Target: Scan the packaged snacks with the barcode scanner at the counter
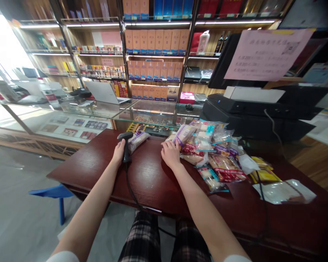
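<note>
My left hand is wrapped round the handle of a black barcode scanner, its head pointing forward above the table. Just beyond it lies a clear packet with a purple band, apart from the others. At the left edge of a heap of wrapped snacks, my right hand has its fingers and thumb curled on a snack packet with a purple stripe. The fingertips are partly hidden against the wrapping. Red, blue and purple printed packets fill the heap.
The dark red wooden table carries the scanner's cord. Yellow packets and a flat clear packet lie at right. A black printer-like machine stands behind. Glass display counters border the far edge; a blue stool is at left.
</note>
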Available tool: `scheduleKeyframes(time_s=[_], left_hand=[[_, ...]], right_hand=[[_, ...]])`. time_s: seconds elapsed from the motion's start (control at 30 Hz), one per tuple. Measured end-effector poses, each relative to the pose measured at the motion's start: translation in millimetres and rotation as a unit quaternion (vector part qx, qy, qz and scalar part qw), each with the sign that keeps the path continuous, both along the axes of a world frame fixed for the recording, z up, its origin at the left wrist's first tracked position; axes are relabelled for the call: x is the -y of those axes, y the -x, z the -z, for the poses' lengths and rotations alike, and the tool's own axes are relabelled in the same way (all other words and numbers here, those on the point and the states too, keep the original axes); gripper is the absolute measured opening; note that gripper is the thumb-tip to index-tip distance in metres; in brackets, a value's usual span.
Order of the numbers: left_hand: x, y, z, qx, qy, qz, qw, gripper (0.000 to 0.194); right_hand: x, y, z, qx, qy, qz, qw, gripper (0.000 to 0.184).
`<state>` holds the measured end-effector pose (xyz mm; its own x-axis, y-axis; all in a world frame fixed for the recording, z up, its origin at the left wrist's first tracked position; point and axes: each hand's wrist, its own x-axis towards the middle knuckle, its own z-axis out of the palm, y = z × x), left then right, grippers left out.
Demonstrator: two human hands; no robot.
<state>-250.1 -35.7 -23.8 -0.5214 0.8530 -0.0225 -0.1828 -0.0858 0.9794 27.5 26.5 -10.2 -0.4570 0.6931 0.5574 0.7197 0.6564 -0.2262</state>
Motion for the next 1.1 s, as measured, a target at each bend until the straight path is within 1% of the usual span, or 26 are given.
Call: scheduleKeyframes(time_s=[0.07,0.1,0.17,0.23,0.33,0.4,0.47,0.53,0.6,0.67,0.73,0.8,0.87,0.97,1.0,1.03,1.1], left_hand=[[0.7,-2.1,-0.5,-0.002,-0.01,-0.022,1.0,0.052],[0.9,-3.2,-0.7,0.003,-0.013,-0.019,1.0,0.052],[1.3,-5.7,-0.9,0.026,-0.001,0.02,0.999,0.051],[2.1,-9.2,-2.0,0.055,0.018,0.071,0.996,0.05],[5.1,-15.8,-7.1,0.104,0.026,0.149,0.983,0.046],[7.9,-19.1,-12.9,0.141,0.026,0.18,0.973,0.045],[10.0,-19.9,-18.7,0.17,0.025,0.171,0.97,0.045],[10.3,-18.3,-22.6,0.188,0.021,0.129,0.973,0.045],[8.8,-14.9,-23.7,0.204,0.012,0.079,0.976,0.044],[6.6,-11.3,-22.7,0.215,0.007,0.037,0.976,0.042],[4.7,-8.7,-21.1,0.216,0.004,0.006,0.976,0.04],[3.8,-7.5,-19.8,0.211,0.0,-0.01,0.977,0.038],[3.7,-7.3,-19.0,0.204,-0.005,-0.015,0.979,0.038],[4.5,-7.7,-18.4,0.193,-0.004,-0.003,0.981,0.04],[4.8,-8.0,-18.2,0.192,-0.001,0.006,0.981,0.04],[5.1,-8.3,-18.1,0.191,0.003,0.015,0.981,0.04],[5.4,-9.4,-17.9,0.185,0.01,0.029,0.982,0.039]], right_hand=[[2.5,2.4,-3.7,-0.014,0.009,-0.035,0.999,0.033],[4.0,4.5,-3.6,-0.019,0.018,-0.059,0.998,0.034],[8.0,10.2,0.4,-0.014,0.047,-0.108,0.993,0.037],[12.5,16.1,7.1,0.008,0.076,-0.143,0.987,0.041],[17.0,21.6,15.3,0.05,0.094,-0.158,0.982,0.047],[16.9,22.1,17.4,0.056,0.095,-0.144,0.983,0.05],[14.3,20.5,18.1,0.043,0.09,-0.115,0.988,0.052],[10.9,18.3,18.8,0.038,0.091,-0.098,0.99,0.054],[8.6,17.1,19.6,0.056,0.109,-0.101,0.987,0.054],[8.2,17.7,18.8,0.076,0.136,-0.094,0.983,0.045],[9.5,19.4,15.8,0.078,0.151,-0.054,0.984,0.034],[11.3,20.5,11.6,0.075,0.152,-0.003,0.986,0.035],[12.5,20.1,8.4,0.073,0.145,0.031,0.986,0.036],[12.2,18.5,8.4,0.036,0.148,0.058,0.987,0.029],[11.9,18.5,9.3,0.021,0.157,0.067,0.985,0.032],[11.6,18.9,10.4,0.013,0.168,0.076,0.983,0.039],[11.5,20.7,12.1,0.025,0.186,0.088,0.978,0.052]])
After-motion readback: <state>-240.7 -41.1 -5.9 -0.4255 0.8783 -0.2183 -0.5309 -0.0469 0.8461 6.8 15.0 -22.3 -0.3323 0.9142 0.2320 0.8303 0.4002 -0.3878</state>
